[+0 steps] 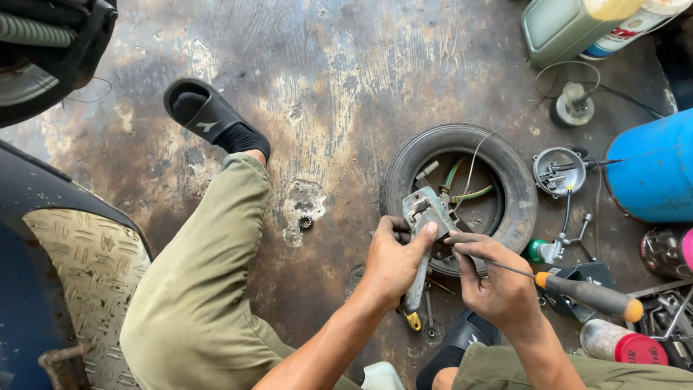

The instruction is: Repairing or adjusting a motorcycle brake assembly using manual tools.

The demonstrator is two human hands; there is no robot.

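Two bare hands meet low in the middle of the view, forearms rising from the bottom edge over knees in olive trousers. The left hand (393, 261) curls its fingers around a grey metal part (426, 209), thumb pressed up along its face, the grip clamped on it. The part's long shank runs down past the palm toward a yellow-tipped end near the floor. The right hand (498, 285) has its fingers closed on the thin steel shaft of a screwdriver (588, 295), whose black handle with orange ends sticks out to the right; the tip points left at the metal part, just beside the left thumb.

Directly behind the part lies a small black tyre (505, 170) flat on the stained concrete floor (325, 87), with green and yellow wires (462, 189) coiled in its hollow. To the right sit a round metal housing (559, 171), a blue drum (653, 170) and a red-capped can (622, 345). A black sandal (204, 112) on a socked foot rests at upper left, well apart from the hands. A small gear (306, 223) lies on the floor between leg and tyre.
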